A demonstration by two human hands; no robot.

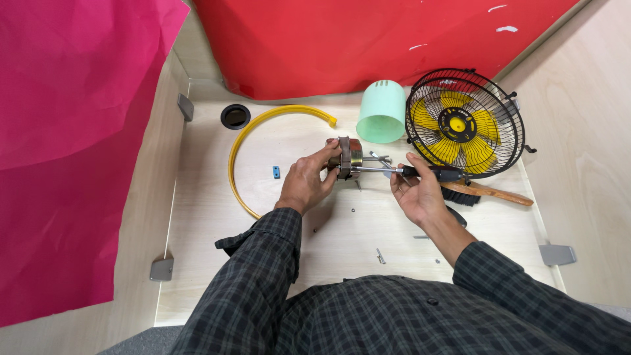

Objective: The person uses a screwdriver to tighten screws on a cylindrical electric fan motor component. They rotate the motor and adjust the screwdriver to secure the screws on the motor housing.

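My left hand (305, 181) grips a small round electric motor (347, 158) with a metal core and protruding bolts, held above the light wooden desk (210, 250). My right hand (415, 194) holds a screwdriver (420, 172) with a black handle; its metal shaft points left and its tip meets the motor's right side. Both forearms wear dark plaid sleeves.
A black-caged fan with yellow blades (463, 123) stands at the right, a mint-green cylinder (382, 112) beside it. A yellow curved ring (253, 141), a small blue part (276, 172), a wooden-handled brush (490, 193), loose screws (380, 255) and a black cable hole (235, 116) lie around. Red and pink sheets hang behind.
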